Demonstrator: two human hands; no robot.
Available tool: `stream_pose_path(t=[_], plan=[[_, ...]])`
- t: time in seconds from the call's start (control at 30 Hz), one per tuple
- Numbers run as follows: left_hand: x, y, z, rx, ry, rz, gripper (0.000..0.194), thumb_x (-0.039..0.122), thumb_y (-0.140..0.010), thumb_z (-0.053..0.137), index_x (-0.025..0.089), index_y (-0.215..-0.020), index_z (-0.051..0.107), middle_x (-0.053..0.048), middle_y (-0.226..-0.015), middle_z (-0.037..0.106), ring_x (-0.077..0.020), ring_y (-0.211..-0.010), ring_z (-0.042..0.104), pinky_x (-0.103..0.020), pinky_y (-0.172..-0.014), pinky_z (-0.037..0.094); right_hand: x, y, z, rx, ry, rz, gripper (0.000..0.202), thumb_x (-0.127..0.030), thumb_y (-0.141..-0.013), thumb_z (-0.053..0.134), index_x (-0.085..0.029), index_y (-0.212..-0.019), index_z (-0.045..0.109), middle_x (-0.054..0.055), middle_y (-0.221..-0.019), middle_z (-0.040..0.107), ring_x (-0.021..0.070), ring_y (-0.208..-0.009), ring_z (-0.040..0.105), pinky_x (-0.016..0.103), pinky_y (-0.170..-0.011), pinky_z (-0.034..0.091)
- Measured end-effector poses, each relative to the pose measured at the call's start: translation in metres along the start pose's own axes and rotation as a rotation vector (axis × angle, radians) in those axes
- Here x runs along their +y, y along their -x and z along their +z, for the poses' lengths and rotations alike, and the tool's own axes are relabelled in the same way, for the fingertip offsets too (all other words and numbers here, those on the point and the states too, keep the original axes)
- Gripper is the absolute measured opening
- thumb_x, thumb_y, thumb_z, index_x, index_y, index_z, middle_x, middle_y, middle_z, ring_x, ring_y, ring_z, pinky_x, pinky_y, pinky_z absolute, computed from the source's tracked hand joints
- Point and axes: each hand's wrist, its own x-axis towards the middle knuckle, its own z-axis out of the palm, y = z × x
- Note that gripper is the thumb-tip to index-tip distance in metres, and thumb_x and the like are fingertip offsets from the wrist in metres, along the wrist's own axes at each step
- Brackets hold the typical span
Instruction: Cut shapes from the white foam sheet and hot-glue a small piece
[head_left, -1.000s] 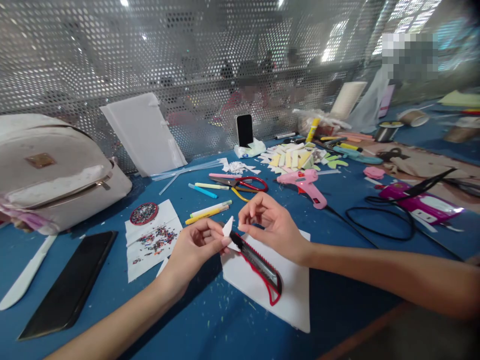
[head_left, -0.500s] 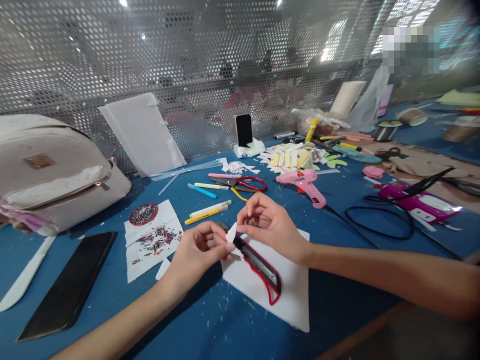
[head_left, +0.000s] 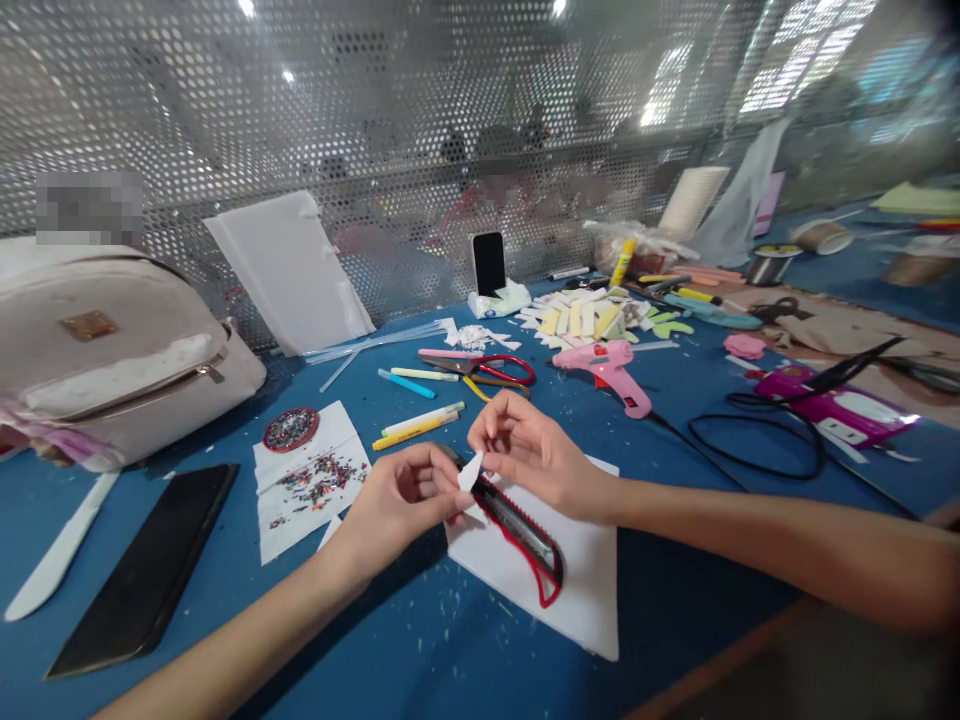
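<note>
Between my two hands is a small white piece of paper or foam, narrowing to a point at the top. My left hand pinches its lower end between thumb and fingers. My right hand has its thumb and fingertips closed at the upper tip of the same piece. Just below them a red and black utility knife lies on a stack of white paper. The knife's front end is partly hidden behind my left fingers and the white piece.
Beyond my hands lie markers, red-handled scissors and a pink glue gun with its cord. A heap of cut strips is farther back. Left are a paper with colourful bits, a black phone, a white knife and a backpack.
The white piece has shifted slightly right and turned a little between my fingers. Both hands stay nearly in place, and the utility knife has not moved.
</note>
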Motion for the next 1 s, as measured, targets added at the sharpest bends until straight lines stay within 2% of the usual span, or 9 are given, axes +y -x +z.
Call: stream_pose_path(t=[0.1, 0.2, 0.27, 0.4, 0.5, 0.57, 0.8, 0.9, 1.0], plan=[[0.005, 0.003, -0.002, -0.029, 0.008, -0.009, 0.034, 0.036, -0.071, 0.088, 0.015, -0.078, 0.062, 0.001, -0.066, 0.065, -0.0097, -0.060, 0.062, -0.020, -0.063, 0.051, -0.004, -0.006, -0.007, -0.026, 0.228, -0.151, 0.013, -0.020, -0.096, 0.057, -0.024, -0.095, 0.044, 0.002, -0.093, 0.051, 0.0158, -0.083, 0.053, 0.032, -0.078, 0.049], [0.008, 0.007, -0.004, -0.044, -0.006, -0.005, 0.033, 0.034, -0.071, 0.088, 0.015, -0.078, 0.062, 0.001, -0.066, 0.065, -0.0094, -0.059, 0.062, -0.020, -0.062, 0.051, -0.003, -0.028, -0.023, 0.056, 0.566, -0.234, 0.010, -0.018, -0.095, 0.054, -0.023, -0.095, 0.046, 0.003, -0.097, 0.054, 0.0169, -0.086, 0.057, 0.033, -0.081, 0.051], [0.009, 0.007, -0.008, -0.036, -0.026, 0.012, 0.032, 0.033, -0.073, 0.087, 0.015, -0.078, 0.062, 0.001, -0.066, 0.065, -0.0097, -0.060, 0.063, -0.020, -0.063, 0.051, 0.000, -0.054, -0.038, 0.126, 0.788, -0.157, 0.008, -0.016, -0.096, 0.052, -0.021, -0.099, 0.048, 0.003, -0.095, 0.058, 0.0161, -0.085, 0.060, 0.032, -0.082, 0.052], [0.007, 0.002, -0.022, 0.031, -0.079, 0.080, 0.027, 0.031, -0.079, 0.084, 0.015, -0.085, 0.062, 0.003, -0.068, 0.064, -0.0101, -0.064, 0.064, -0.022, -0.069, 0.053, 0.013, -0.119, -0.071, 0.120, 0.988, -0.018, 0.009, -0.011, -0.094, 0.059, -0.015, -0.101, 0.061, 0.006, -0.098, 0.067, 0.0192, -0.093, 0.064, 0.037, -0.091, 0.052], [0.003, -0.004, -0.038, 0.079, -0.137, 0.132, 0.019, 0.029, -0.091, 0.073, 0.014, -0.099, 0.063, 0.003, -0.077, 0.064, -0.0122, -0.069, 0.065, -0.028, -0.072, 0.056, 0.026, -0.158, -0.087, 0.111, 1.125, 0.122, 0.025, -0.031, -0.099, 0.064, -0.014, -0.117, 0.064, 0.009, -0.118, 0.066, 0.0226, -0.103, 0.066, 0.043, -0.089, 0.057], [0.001, -0.008, -0.049, 0.097, -0.190, 0.154, 0.018, 0.029, -0.096, 0.068, 0.014, -0.105, 0.064, 0.000, -0.088, 0.066, -0.0140, -0.076, 0.065, -0.032, -0.074, 0.058, 0.033, -0.174, -0.092, 0.126, 1.181, 0.194, 0.032, -0.034, -0.099, 0.064, -0.015, -0.125, 0.062, 0.011, -0.126, 0.063, 0.0239, -0.106, 0.066, 0.044, -0.090, 0.057], [-0.007, -0.018, -0.078, 0.167, -0.322, 0.188, 0.028, 0.035, -0.098, 0.065, 0.014, -0.117, 0.063, -0.007, -0.112, 0.066, -0.0196, -0.095, 0.067, -0.039, -0.084, 0.059, 0.033, -0.182, -0.083, 0.178, 1.182, 0.170, 0.031, -0.034, -0.100, 0.063, -0.016, -0.124, 0.062, 0.010, -0.126, 0.064, 0.0244, -0.108, 0.065, 0.046, -0.092, 0.057], [-0.009, -0.022, -0.084, 0.196, -0.341, 0.230, 0.029, 0.034, -0.098, 0.065, 0.014, -0.119, 0.063, -0.008, -0.115, 0.066, -0.0205, -0.098, 0.067, -0.040, -0.086, 0.059, 0.017, -0.175, -0.065, 0.069, 1.080, 0.059, 0.016, -0.024, -0.096, 0.065, -0.013, -0.108, 0.069, 0.009, -0.111, 0.070, 0.0222, -0.104, 0.066, 0.041, -0.095, 0.053], [-0.008, -0.024, -0.091, 0.238, -0.352, 0.278, 0.029, 0.034, -0.098, 0.066, 0.015, -0.119, 0.062, -0.008, -0.114, 0.066, -0.0201, -0.097, 0.067, -0.040, -0.085, 0.059, -0.002, -0.165, -0.039, -0.148, 0.928, -0.033, 0.014, -0.019, -0.092, 0.067, -0.015, -0.104, 0.071, 0.005, -0.102, 0.075, 0.0172, -0.094, 0.069, 0.030, -0.088, 0.052]])
